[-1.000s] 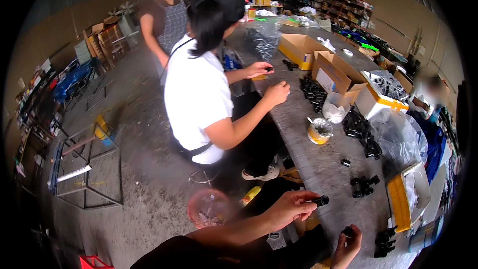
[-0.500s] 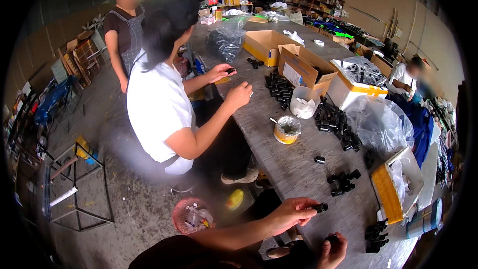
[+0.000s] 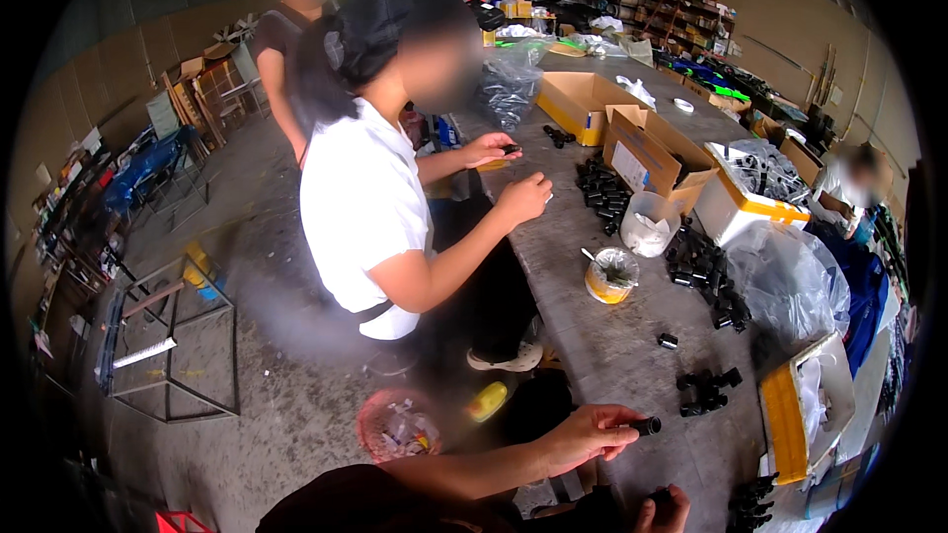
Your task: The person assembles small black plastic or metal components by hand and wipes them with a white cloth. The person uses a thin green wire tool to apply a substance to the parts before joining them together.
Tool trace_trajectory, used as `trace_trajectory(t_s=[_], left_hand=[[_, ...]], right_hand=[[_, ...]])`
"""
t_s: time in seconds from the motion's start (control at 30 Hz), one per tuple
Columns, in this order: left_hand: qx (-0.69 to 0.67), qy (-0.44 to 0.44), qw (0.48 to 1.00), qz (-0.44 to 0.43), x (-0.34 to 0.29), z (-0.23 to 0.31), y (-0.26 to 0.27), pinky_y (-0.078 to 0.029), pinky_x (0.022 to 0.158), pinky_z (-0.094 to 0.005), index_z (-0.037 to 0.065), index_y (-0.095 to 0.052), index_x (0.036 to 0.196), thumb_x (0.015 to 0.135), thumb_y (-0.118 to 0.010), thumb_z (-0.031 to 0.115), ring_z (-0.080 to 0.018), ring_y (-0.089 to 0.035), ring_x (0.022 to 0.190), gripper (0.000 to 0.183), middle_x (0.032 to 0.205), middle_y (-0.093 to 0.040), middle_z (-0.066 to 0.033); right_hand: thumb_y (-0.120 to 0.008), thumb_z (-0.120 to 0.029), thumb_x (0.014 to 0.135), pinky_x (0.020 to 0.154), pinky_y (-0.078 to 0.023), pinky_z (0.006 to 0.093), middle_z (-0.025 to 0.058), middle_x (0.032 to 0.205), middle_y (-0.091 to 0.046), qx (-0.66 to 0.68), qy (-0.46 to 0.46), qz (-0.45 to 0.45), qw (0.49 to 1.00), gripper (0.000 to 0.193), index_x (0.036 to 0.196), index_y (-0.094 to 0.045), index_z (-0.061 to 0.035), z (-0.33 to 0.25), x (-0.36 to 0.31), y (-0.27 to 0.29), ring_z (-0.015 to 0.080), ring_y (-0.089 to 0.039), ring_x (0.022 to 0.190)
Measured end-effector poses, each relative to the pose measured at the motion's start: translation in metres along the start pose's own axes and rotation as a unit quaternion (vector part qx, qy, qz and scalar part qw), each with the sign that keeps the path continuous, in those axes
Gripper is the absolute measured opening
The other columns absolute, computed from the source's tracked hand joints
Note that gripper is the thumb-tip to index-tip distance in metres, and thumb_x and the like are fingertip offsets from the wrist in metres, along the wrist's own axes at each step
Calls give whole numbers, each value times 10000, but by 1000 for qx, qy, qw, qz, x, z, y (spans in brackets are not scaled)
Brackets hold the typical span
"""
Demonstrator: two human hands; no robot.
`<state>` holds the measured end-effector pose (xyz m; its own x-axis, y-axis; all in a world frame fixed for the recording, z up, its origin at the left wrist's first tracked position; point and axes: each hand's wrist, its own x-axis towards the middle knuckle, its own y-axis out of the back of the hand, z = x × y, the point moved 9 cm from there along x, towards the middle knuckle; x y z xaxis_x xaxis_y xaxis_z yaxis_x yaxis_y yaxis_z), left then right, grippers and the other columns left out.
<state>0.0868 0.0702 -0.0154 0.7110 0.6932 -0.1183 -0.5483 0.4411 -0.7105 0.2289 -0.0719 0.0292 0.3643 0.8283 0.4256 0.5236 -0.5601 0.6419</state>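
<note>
My left hand reaches over the table's near edge and pinches a short black cylindrical fitting between thumb and fingers. Lower down, at the picture's bottom edge, my right hand is curled, with a small dark piece partly showing at its fingers; its kind is unclear. Right of my left hand lies a cluster of black fittings, and a single black fitting lies beyond it. More black fittings lie near my right hand.
A co-worker in white sits at the table's left side, holding a small dark piece. On the table are a tub of paste, a white container, cardboard boxes and a yellow-taped foam box. A red basket is on the floor.
The view has swung left, so everything sits further right in the picture. My right hand appears lower. My left hand still holds the black fitting. The co-worker's head has turned toward the table's right side.
</note>
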Motion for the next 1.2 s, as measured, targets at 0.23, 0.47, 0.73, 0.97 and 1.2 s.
trace_trajectory(t_s=[0.23,0.47,0.73,0.97,1.2], left_hand=[[-11,-22,1000,12,-5,7,5,-379,570,-215,-20,-551,1208,917,-590,76,-82,-453,634,309,791,-548,-16],[-39,-4,999,5,-8,7,4,-396,612,-231,-51,-524,1211,919,-582,45,-104,-466,672,313,803,-529,-36],[-31,-13,999,6,-9,3,11,-404,623,-236,-45,-527,1214,920,-583,39,-101,-472,689,311,820,-532,-32],[-22,-20,1000,8,-6,1,1,-375,595,-229,-44,-542,1198,902,-584,28,-101,-447,650,308,780,-529,-35],[28,-18,998,57,-6,1,15,-440,628,-297,-14,-589,1157,887,-565,-26,-169,-548,705,271,838,-601,-86]], right_hand=[[-662,-291,877,815,-486,411,150,950,-652,-19,36,10,999,308,949,-653,8,-6,1,0,315,-621,886],[-698,-246,854,820,-490,388,149,944,-663,79,-59,-2,995,321,1006,-628,28,11,1,-7,287,-625,870],[-702,-241,849,825,-496,391,159,959,-670,-13,-23,8,1000,319,1017,-635,22,9,-4,-5,293,-634,886],[-701,-218,846,826,-498,371,146,994,-676,-2,-92,-18,996,306,1045,-644,7,27,-12,-8,272,-645,903],[-747,-13,689,725,-507,323,125,894,-630,124,-145,6,982,354,1022,-627,-16,33,-3,-14,249,-632,785]])
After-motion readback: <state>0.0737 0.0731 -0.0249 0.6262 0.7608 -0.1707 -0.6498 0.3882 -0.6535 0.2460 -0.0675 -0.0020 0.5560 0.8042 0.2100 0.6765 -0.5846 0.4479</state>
